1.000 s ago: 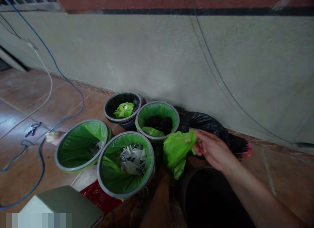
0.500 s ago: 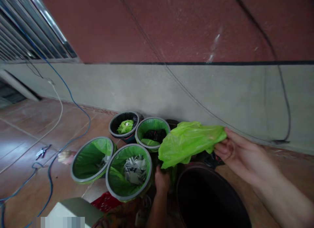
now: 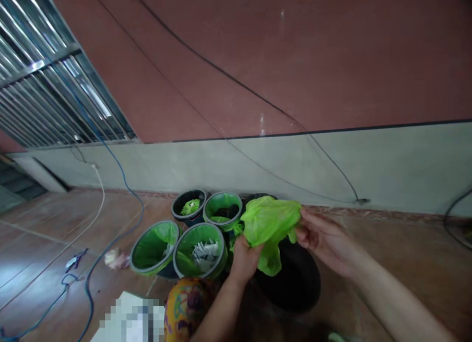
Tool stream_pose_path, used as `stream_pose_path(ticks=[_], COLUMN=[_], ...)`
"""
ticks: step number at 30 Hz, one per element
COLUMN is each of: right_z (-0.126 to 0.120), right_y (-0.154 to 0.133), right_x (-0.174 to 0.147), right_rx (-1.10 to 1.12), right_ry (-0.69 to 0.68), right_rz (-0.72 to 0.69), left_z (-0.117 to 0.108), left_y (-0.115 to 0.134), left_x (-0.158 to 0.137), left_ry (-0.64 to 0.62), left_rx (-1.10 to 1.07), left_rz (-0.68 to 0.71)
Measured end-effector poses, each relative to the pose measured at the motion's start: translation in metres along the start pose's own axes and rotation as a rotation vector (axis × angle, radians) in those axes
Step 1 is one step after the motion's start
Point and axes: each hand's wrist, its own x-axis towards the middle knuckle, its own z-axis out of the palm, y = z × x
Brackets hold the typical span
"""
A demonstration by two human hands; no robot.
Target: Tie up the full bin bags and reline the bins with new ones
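Observation:
A bright green plastic bag (image 3: pixel 272 220) is stretched between my two hands above the bins. My right hand (image 3: pixel 320 236) pinches its right end. At its lower left edge, my left hand (image 3: pixel 246 257) is closed on the same bag, thumb on top. Beneath the bag stands a dark bin (image 3: pixel 291 288) with a black inside. Just left of my left hand is a green-lined bin (image 3: pixel 201 270) with paper scraps (image 3: pixel 205 252) in it. Part of the bag hangs down over the dark bin's opening.
Other bins cluster near the wall: a green-lined one (image 3: pixel 147 256), one holding a dark bundle (image 3: pixel 223 197), and a black-lined one (image 3: pixel 179 199). A blue cable (image 3: pixel 88 283) and clippers (image 3: pixel 76 260) lie on the tiled floor at left. A pale box (image 3: pixel 127 302) is at bottom left.
My left hand has risen from beside the bins and taken hold of the green bag. My right hand has moved left with the bag. The view has shifted, showing more wall.

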Motion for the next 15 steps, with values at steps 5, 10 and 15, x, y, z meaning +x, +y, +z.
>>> stream_pose_path(ticks=[5,10,15], right_z=[-0.043,-0.055,-0.063], right_y=[0.03,0.075,0.095], right_x=[-0.022,-0.035,-0.033], right_rx=[-0.424,-0.432,-0.308], right_ry=[0.095,-0.031,0.15], right_rz=[-0.261,-0.109,0.083], left_z=[0.013,0.033,0.046], left_y=[0.012,0.011,-0.003], left_x=[-0.024,-0.057,-0.074], left_ry=[0.166,0.132,0.074], left_rx=[-0.285,-0.377,-0.462], left_rz=[-0.237,-0.33,-0.364])
